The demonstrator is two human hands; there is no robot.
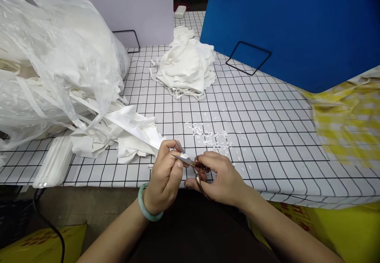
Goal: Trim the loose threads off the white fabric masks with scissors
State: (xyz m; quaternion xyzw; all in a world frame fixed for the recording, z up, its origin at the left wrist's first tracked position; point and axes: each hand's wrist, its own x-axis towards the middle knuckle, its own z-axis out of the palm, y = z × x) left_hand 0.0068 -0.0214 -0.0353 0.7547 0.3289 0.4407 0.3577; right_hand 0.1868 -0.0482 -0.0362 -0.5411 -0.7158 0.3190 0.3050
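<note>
Head view, scissors (190,161) pointing forward-left, axis diagonal

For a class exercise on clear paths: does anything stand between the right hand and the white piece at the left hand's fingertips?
Yes, the scissors. The right hand holds them, and their open blades point toward the left hand, with the white piece between them. Nothing else visible is in the way.
</note>
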